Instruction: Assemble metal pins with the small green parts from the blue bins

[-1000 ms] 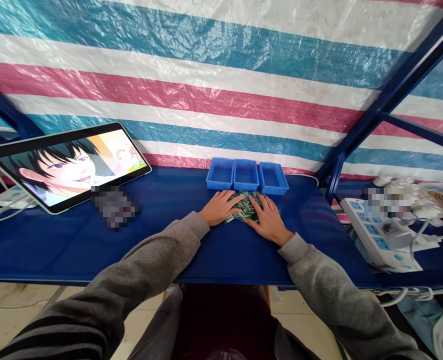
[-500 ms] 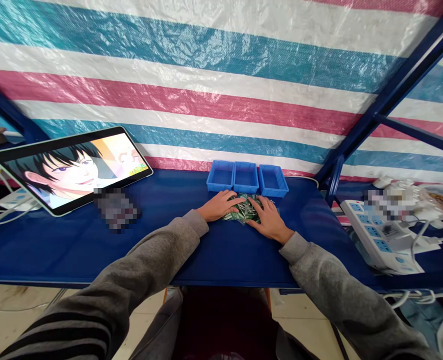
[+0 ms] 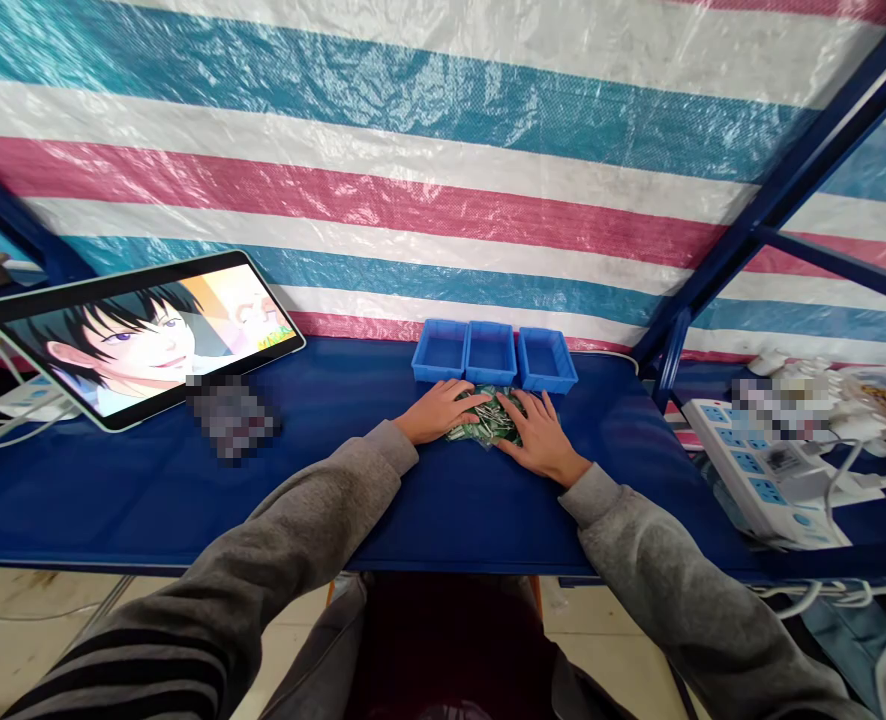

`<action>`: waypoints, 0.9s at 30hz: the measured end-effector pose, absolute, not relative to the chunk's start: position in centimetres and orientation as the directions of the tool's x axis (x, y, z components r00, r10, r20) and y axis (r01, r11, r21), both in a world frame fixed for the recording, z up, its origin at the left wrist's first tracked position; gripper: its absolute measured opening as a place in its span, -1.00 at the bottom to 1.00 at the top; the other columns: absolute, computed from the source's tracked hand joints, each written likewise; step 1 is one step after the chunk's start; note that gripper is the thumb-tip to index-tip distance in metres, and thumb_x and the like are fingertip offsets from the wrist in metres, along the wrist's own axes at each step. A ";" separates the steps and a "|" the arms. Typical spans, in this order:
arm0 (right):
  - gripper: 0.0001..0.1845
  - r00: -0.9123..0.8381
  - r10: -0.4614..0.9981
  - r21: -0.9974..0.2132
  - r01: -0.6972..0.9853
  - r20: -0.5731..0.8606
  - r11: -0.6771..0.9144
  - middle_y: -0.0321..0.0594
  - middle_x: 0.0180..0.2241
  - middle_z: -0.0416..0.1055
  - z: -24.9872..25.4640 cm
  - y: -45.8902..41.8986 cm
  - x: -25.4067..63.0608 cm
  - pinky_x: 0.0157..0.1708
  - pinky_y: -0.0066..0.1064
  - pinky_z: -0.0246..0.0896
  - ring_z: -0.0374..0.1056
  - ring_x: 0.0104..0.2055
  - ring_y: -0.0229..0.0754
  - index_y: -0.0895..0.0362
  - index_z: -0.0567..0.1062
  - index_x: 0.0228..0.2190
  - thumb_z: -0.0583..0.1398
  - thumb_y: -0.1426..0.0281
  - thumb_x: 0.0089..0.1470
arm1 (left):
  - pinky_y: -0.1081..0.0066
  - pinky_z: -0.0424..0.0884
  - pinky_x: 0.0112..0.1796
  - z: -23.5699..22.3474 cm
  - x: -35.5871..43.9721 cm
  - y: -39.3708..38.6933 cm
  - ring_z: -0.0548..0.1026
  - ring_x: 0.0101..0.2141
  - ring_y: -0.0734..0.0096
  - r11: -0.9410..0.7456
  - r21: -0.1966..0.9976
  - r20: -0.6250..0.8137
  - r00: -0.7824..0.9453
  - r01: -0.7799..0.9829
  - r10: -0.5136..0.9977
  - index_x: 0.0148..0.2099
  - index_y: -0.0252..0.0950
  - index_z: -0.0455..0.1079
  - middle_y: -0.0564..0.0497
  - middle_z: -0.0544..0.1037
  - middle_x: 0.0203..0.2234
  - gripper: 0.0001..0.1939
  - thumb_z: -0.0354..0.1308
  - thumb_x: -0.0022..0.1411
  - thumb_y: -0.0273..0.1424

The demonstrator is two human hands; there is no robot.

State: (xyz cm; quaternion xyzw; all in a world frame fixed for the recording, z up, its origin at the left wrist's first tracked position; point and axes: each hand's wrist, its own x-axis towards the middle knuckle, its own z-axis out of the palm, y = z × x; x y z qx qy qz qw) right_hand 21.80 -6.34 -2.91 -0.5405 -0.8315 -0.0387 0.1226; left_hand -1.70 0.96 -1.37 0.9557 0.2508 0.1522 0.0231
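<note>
A clear plastic bag (image 3: 485, 420) of small silver metal pieces, with green showing among them, lies on the blue table. My left hand (image 3: 437, 410) rests on the bag's left side, fingers stretched across it. On the right side, my right hand (image 3: 539, 436) lies with its fingers spread over the plastic. Both hands are open, palms down, and cover parts of the bag. The exact kind of metal pieces is too small to make out. Just behind the hands stand three blue plastic trays: a left tray (image 3: 440, 350), a middle tray (image 3: 492, 352) and a right tray (image 3: 547, 360).
A tablet (image 3: 147, 335) showing a cartoon leans at the left, with a blurred dark object (image 3: 234, 420) before it. At the right are a white power strip (image 3: 750, 470) and cables. A striped tarpaulin (image 3: 383, 190) hangs behind the blue table (image 3: 443, 510).
Both hands stay on the bag, almost unmoved; the fingers of my right hand look slightly more spread. The view has shifted a little.
</note>
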 end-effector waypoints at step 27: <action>-0.10 -0.236 0.946 -0.078 0.963 0.221 0.259 0.04 0.32 0.02 -3.6 -6.7 21.6 0.20 0.17 -0.10 -0.05 0.32 0.26 0.02 -0.01 0.33 0.06 -0.11 0.11 | 0.18 0.31 -0.03 -2.1 -1.9 0.7 0.34 0.01 0.10 -0.868 0.085 0.361 0.797 0.489 0.484 0.29 -0.16 0.23 -0.21 0.38 -0.01 -0.43 -0.33 0.43 -0.08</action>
